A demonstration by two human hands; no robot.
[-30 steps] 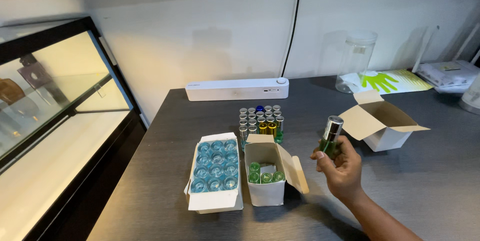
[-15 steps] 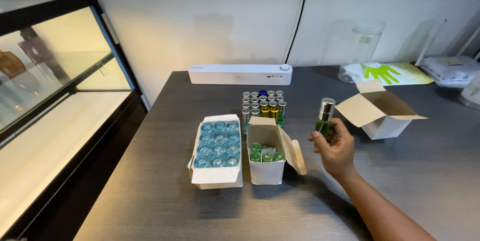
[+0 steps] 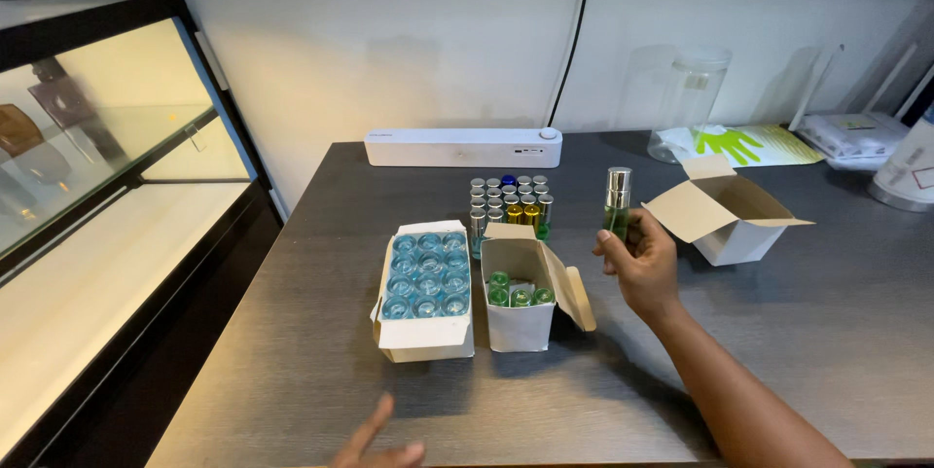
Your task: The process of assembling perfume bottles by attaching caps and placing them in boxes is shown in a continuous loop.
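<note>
The right hand (image 3: 642,264) was raised above the dark table (image 3: 311,371), its forearm running up from the near right corner, wrist bent a little, thumb and fingers wrapped round the lower part of a small green spray bottle (image 3: 616,203). The bottle stood upright in that grasp, its silver cap clear above the fingers, just right of the small open box (image 3: 525,298) and left of the empty open carton (image 3: 725,215). The small box sat near the middle of the table with its flap folded out to the right, a few green-topped bottles showing inside. Touching it on the left lay a flat white box of blue-capped vials (image 3: 424,278), its lid open. Just beyond both stood a cluster of loose bottles (image 3: 510,200) with silver, gold and blue caps. Farther back, against the wall, lay a long white bar-shaped device (image 3: 464,147).

The left hand (image 3: 375,444) showed only at the near edge of the view, fingers loosely spread and pointing up and right, holding nothing, well apart from the boxes
</note>
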